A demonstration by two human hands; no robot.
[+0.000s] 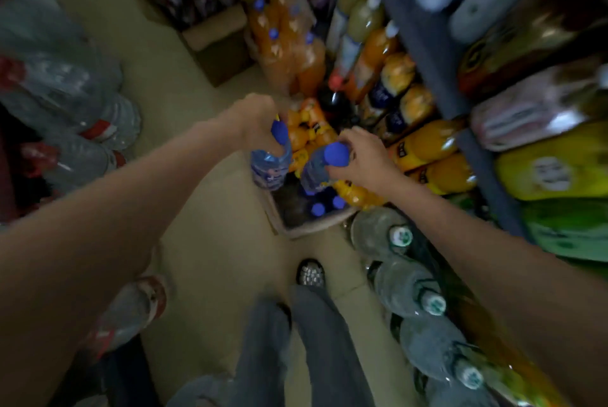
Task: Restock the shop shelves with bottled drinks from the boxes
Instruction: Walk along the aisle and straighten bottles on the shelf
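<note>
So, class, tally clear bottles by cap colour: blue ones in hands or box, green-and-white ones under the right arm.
Blue-capped bottles: 4 (left hand 1, right hand 1, box 2 visible)
Green-and-white-capped bottles: 3
Total: 7

Small shop aisle, shelves point(437, 44) crowded with bottled drinks point(427, 143), floor cartons point(217, 41)

The head camera looks steeply down, close above the cardboard box point(306, 225) on the floor point(210, 242).
</note>
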